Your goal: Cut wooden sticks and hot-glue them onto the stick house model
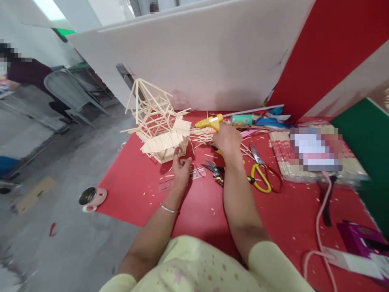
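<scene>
A model of thin wooden sticks [164, 142], with an open frame rising to a point and flat stick-covered panels, stands at the back left of the red table. My left hand [181, 168] is at its front lower edge, index finger stretched up to the model and thumb apart; nothing shows in the grip. My right hand [228, 140] closes round the handle of a yellow glue gun [210, 121], whose nozzle points left toward the model. Loose sticks [200, 137] lie between the model and the gun. A clear plastic ruler [166, 185] lies beside my left hand.
Pliers [215, 170] and yellow-handled scissors [261, 178] lie right of centre. Bagged sticks [281, 156] are beneath a lit, blurred device at right, with a pink cable [319, 219]. A pink mug [99, 196] is at the left edge. A white board [194, 61] stands behind.
</scene>
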A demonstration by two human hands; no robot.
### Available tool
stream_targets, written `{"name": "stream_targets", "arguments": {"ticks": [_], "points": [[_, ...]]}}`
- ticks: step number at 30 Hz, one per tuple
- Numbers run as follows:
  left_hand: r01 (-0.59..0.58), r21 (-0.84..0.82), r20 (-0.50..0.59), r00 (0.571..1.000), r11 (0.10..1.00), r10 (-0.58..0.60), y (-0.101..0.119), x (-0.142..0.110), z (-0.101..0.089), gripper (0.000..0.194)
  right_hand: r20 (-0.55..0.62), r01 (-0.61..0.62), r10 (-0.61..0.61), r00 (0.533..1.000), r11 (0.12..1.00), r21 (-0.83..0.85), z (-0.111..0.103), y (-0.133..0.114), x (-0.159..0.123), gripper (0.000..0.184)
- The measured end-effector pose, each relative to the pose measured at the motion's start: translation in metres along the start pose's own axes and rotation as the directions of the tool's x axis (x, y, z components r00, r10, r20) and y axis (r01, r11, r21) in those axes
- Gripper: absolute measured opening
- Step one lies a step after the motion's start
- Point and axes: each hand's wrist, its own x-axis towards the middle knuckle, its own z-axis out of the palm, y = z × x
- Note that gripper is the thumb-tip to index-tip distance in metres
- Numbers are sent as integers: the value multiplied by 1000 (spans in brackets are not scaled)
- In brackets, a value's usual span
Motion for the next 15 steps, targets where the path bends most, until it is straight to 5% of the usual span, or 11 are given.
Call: {"name": "stream_targets", "arguments": {"ticks": [15], "points": [[43, 6, 4, 999, 999, -43, 1, 0, 0, 93, -130, 135, -150, 980, 984, -114, -27, -16, -28, 36]]}}
